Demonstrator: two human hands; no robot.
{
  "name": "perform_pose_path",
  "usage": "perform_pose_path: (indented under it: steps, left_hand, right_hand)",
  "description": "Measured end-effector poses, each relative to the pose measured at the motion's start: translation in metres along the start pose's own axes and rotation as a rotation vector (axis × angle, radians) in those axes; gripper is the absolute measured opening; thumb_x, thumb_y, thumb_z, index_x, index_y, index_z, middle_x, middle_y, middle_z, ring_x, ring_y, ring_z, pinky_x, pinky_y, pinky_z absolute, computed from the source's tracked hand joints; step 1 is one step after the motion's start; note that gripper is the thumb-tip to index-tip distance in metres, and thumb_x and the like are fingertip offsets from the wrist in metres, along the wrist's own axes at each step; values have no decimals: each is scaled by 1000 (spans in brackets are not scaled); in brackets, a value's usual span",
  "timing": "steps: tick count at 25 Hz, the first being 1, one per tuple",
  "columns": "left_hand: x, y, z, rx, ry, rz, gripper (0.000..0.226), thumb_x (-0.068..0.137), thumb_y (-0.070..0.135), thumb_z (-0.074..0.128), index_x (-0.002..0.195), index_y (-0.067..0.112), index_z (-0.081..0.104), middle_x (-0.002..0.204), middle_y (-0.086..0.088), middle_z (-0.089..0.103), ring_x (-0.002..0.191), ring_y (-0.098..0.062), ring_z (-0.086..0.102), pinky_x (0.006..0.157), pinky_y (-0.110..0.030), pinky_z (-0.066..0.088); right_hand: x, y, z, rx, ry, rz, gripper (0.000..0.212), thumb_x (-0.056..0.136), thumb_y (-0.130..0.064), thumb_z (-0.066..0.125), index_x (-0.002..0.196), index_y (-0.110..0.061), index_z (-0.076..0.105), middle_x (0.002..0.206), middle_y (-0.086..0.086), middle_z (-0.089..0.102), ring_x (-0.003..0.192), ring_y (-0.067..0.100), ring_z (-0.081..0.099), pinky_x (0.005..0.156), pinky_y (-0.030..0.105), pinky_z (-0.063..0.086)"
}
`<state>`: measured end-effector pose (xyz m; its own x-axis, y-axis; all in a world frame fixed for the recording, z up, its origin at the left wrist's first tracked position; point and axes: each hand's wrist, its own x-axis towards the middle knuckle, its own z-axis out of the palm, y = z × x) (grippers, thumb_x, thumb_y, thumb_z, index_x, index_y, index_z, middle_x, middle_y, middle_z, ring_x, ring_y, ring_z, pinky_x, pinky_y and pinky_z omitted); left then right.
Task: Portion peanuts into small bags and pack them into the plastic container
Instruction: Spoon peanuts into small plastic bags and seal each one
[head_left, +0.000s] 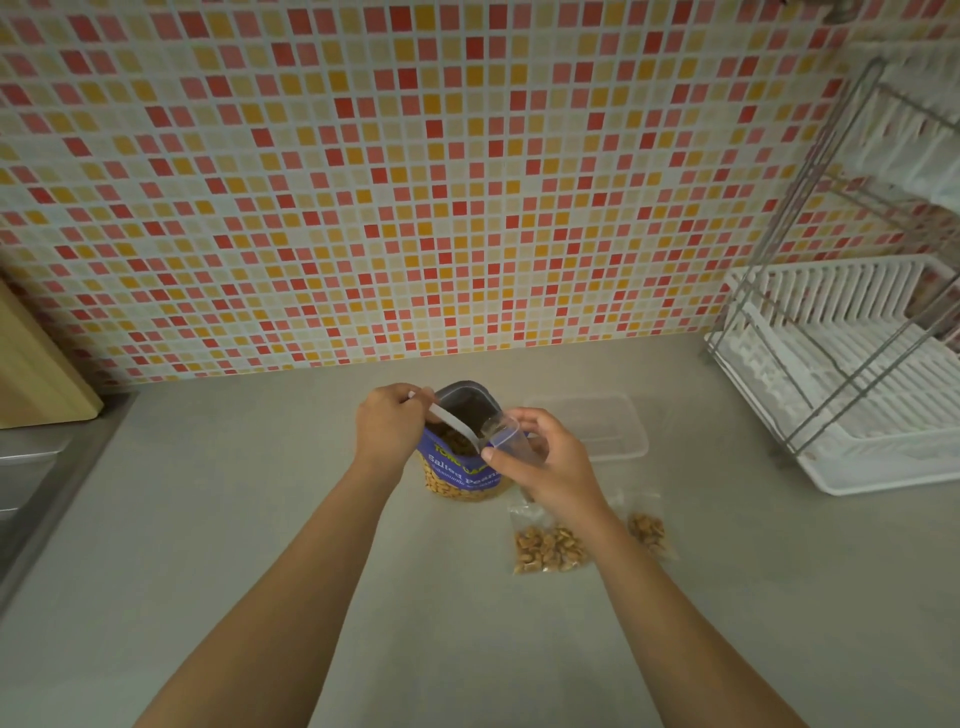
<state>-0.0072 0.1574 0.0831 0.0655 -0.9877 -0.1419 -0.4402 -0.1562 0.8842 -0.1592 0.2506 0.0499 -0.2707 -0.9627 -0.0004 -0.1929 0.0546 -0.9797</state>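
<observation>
Nearest to us on the worktop (260, 519) lie a filled bag (550, 548) just left of our right wrist and a second filled bag (647, 532) just right of it. Both lie flat and apart from each other. We judge the portioning partly done, with nothing packed yet that we can see.

Beyond them our right hand (550, 462) pinches the rim of an empty small bag (506, 434), thumb on the near side and fingers curled behind it. It holds the bag beside the top of the peanut pouch (465, 467). Our left hand (389, 421) is closed round the handle of a spoon (452, 423).

The spoon's long axis slants from the left hand down and to the right, with its bowl end pointing at the small bag's mouth. We cannot tell whether it carries peanuts. The small bag's mouth faces up and left to meet it.

To do this well, we should keep that mouth spread wide and close over the pouch, so strays drop back in. Then we should slide the bowl past the rim before tipping slowly.

The pouch stands upright on the worktop, mouth up. Just beyond the right hand sits the plastic container (628, 447), open side up, its long axis running left to right along the wall, seemingly empty.

Farther off are a dish rack (857, 374) at right, a wooden board (41, 364) at left and the tiled wall (415, 182).
</observation>
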Motion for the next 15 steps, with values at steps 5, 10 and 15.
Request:
perform_pose_path:
  steps: [5,10,15]
  left_hand:
    - [-3,1,-4,-189,8,-89,27,94,21,50,85,6,70,75,-3,66,84,-18,54,69,-26,39]
    - [-3,2,-8,-256,62,-156,28,96,22,46,96,3,67,89,-5,61,93,-19,49,82,-31,32]
    - [4,-5,-18,-304,62,-188,28,96,24,45,98,5,66,100,-8,63,101,-19,49,86,-31,29]
  right_hand:
    - [-2,-2,-4,113,-33,33,38,70,-24,80,97,-38,57,105,-12,66,99,11,64,81,30,56]
    - [-2,0,-6,174,-39,27,38,71,-22,79,100,-36,58,110,-10,66,102,13,65,81,35,57]
    - [-2,-7,-11,91,86,11,41,69,-32,80,101,-40,56,109,-13,62,99,9,60,67,21,49]
